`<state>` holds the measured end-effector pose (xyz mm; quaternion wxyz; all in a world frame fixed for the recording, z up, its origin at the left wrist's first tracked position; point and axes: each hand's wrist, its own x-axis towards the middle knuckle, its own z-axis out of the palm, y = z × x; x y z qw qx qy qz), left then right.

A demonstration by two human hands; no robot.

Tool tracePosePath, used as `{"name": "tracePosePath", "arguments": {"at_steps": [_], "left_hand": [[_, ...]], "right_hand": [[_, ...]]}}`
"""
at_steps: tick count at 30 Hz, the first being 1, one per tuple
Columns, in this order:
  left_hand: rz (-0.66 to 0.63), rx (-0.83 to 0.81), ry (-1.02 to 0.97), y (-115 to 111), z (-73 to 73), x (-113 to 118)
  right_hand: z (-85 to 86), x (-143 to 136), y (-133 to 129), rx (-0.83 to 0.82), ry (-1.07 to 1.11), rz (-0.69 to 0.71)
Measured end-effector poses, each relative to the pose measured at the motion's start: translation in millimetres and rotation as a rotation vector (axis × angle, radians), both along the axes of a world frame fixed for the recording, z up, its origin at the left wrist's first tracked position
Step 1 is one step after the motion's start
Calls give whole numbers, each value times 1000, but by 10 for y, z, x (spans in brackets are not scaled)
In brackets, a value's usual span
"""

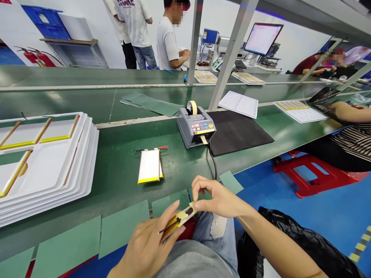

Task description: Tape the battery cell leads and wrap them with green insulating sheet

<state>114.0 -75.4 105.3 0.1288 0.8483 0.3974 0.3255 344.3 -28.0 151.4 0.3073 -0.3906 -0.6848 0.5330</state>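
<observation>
My left hand (146, 243) grips a flat battery cell (177, 221) edge-on over my lap; black and red wires stick out of the cell's left end. My right hand (216, 197) pinches a strip of yellow tape (192, 205) at the cell's top end, thumb and forefinger closed on it. Two more white pouch cells (150, 166) with yellow-taped edges and red and black leads lie stacked on the green bench ahead. Behind them stands a grey automatic tape dispenser (196, 126) with a yellow strip hanging from its mouth.
A stack of white trays (84, 170) holding cells fills the left of the bench. A black mat (237, 131) lies right of the dispenser, whose cable (213, 162) runs to the bench edge. A seated person's arm (348, 112) and a red stool (315, 173) are at right; other people stand beyond the conveyor.
</observation>
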Motion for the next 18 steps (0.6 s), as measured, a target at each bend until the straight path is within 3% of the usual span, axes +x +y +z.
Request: {"name": "tracePosePath", "arguments": {"at_steps": [4, 9, 13, 16, 18], "left_hand": [[91, -84, -88, 8, 55, 130], [215, -613, -274, 19, 158, 496], [153, -1021, -493, 51, 128, 932], [34, -1158, -653, -2, -25, 1289], [-77, -1319, -823, -100, -170, 1518]], "right_hand": [[-42, 38, -64, 85, 92, -140], [-134, 194, -261, 174, 194, -272], [-379, 390, -483, -61, 400, -435], [-626, 577, -702, -291, 611, -540], [-762, 737, -854, -365, 633, -637]]}}
